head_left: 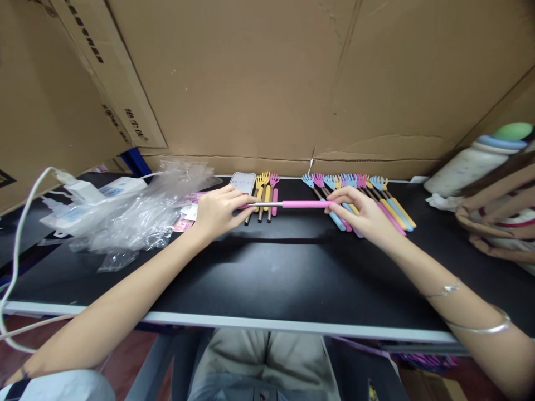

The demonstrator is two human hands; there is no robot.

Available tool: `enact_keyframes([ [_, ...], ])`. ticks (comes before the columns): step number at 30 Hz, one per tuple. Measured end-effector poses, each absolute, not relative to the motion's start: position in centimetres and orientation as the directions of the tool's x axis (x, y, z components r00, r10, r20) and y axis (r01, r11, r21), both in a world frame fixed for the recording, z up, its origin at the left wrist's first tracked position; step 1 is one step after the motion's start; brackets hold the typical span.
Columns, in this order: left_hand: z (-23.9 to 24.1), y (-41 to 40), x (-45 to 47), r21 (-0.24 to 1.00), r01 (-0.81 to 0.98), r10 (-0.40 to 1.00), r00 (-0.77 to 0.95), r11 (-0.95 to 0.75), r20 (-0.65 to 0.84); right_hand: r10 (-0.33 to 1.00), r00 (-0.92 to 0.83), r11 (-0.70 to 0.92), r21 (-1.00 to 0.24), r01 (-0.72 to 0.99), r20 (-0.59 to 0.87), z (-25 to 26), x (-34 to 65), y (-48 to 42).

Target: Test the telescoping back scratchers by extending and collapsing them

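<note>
A back scratcher with a pink handle (305,204) and a metal rod lies level between my two hands, above the black table. My left hand (223,209) is closed on its rod end, where the fingers hide the claw head. With a pinch, my right hand (355,210) grips the far end of the pink handle. Just behind lie a few yellow and pink claw heads on dark rods (263,192), with loose handles beside them. Several back scratchers (390,200) in blue, pink and yellow lie in a row behind and beside my right hand.
Clear plastic bags (137,217) lie at the left, partly over a white power strip (121,186) with a cable. A phone (243,181) leans at the back. Cardboard (259,83) walls the rear. At right are a bottle (472,164) and a brown bag (497,209).
</note>
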State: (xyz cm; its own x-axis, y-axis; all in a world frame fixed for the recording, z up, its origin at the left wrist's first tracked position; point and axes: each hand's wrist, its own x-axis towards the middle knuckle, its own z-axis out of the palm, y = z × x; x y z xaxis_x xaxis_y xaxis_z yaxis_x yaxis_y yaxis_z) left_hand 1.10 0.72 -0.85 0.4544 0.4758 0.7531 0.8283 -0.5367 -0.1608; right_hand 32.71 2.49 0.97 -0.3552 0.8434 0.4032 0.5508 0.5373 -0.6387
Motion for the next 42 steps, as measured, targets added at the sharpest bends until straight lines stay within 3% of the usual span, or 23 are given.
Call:
enact_keyframes([
  [5,-0.8,0.7,1.0,-0.122,0.815,0.476,0.445,-0.567,0.758,0.893,-0.298,0.449,-0.722,0.527,0.338,1.0,32.5,2.4],
  [10,-0.7,0.6,1.0,-0.166,0.789,0.433,0.484,-0.591,0.761,0.924,-0.289,0.362,-0.815,0.452,0.25,0.5,32.5,2.4],
  [20,-0.7,0.5,1.1,-0.215,0.777,0.397,0.514,-0.592,0.761,0.947,-0.257,0.285,-0.874,0.393,0.193,0.2,32.5,2.6],
  [37,-0.6,0.5,1.2,-0.201,0.793,0.435,0.504,-0.575,0.746,0.932,-0.285,0.334,-0.843,0.423,0.226,0.0,32.3,2.7],
  [39,-0.7,0.5,1.3,-0.197,0.799,0.447,0.5,-0.568,0.742,0.918,-0.3,0.376,-0.806,0.456,0.259,0.0,32.2,2.7],
  [42,-0.9,0.4,1.8,-0.229,0.782,0.441,0.538,-0.58,0.719,0.843,-0.411,0.533,-0.647,0.546,0.347,0.0,31.6,2.2],
])
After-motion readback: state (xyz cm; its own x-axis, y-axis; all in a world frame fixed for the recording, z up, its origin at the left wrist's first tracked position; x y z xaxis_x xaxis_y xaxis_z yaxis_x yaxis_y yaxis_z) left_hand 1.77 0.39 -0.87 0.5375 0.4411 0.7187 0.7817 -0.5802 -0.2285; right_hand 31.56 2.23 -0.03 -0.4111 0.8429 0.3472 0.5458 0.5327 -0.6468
